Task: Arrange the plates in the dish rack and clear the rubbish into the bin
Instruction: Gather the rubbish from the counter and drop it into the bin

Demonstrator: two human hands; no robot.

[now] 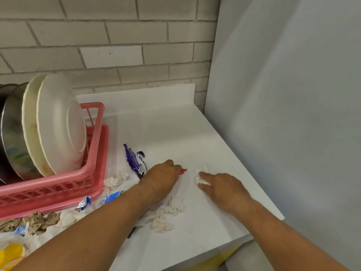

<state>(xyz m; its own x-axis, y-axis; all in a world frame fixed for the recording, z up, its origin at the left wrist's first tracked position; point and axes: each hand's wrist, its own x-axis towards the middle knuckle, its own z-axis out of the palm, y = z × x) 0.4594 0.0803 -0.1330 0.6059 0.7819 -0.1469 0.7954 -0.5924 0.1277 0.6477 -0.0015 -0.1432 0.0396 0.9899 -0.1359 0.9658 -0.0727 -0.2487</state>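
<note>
Two white plates stand upright in the pink dish rack at the left, behind them a steel bowl. My left hand lies on the white counter with its fingers curled round a small red wrapper. My right hand pinches a crumpled white tissue just to the right of it. A purple wrapper lies beside my left hand. More crumpled tissues sit under my left forearm.
Blue wrappers, brown paper scraps, white tissues and a yellow item lie along the rack's front. A grey panel walls the counter's right side. The counter's front edge runs diagonally at bottom right.
</note>
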